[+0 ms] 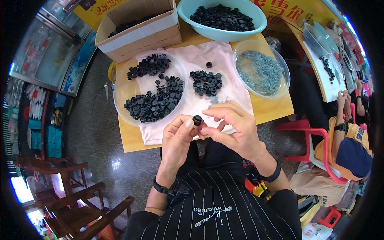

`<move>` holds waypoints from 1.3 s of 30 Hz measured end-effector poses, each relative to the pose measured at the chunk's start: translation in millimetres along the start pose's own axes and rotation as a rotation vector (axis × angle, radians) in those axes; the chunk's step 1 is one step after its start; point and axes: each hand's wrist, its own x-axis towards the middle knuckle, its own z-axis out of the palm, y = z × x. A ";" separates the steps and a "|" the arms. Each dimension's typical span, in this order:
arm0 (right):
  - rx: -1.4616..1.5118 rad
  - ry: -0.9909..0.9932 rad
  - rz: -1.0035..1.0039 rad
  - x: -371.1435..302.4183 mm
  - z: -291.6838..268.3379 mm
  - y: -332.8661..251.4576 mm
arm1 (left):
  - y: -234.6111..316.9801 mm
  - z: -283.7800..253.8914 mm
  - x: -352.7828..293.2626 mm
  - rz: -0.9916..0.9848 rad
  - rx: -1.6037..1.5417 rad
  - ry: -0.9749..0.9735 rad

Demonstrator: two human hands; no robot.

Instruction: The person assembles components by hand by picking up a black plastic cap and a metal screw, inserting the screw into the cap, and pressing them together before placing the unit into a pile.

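My left hand [178, 134] pinches a small round black plastic cap [197, 120] between thumb and fingers, above the near edge of the pink cloth [160, 134]. Close by on the right, my right hand [236, 126] has its thumb and index finger apart, with nothing visible between them. On the cloth beyond my hands lies a pile of black plastic caps [206, 83], with one loose cap [209, 64] farther back. A few thin metal screws or pins [216, 100] lie just beyond my right fingers.
A clear round tray [120, 102] at left holds black caps in heaps. Another clear tray [286, 82] at right holds metal screws or pins. Behind stand a cardboard box [140, 38] and a pale blue basin [224, 36] of black parts. People sit at a table [316, 76] far right.
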 end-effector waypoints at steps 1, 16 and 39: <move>0.003 0.002 0.000 0.0 1.5 0.1 | -0.1 1.5 -0.1 -0.028 -0.095 0.012; -0.155 0.099 -0.138 -4.0 7.1 6.1 | -6.8 8.4 -4.8 -0.102 -0.087 -0.039; -0.334 0.085 -0.196 16.9 -10.1 27.9 | -19.6 1.5 13.2 -0.081 0.000 -0.042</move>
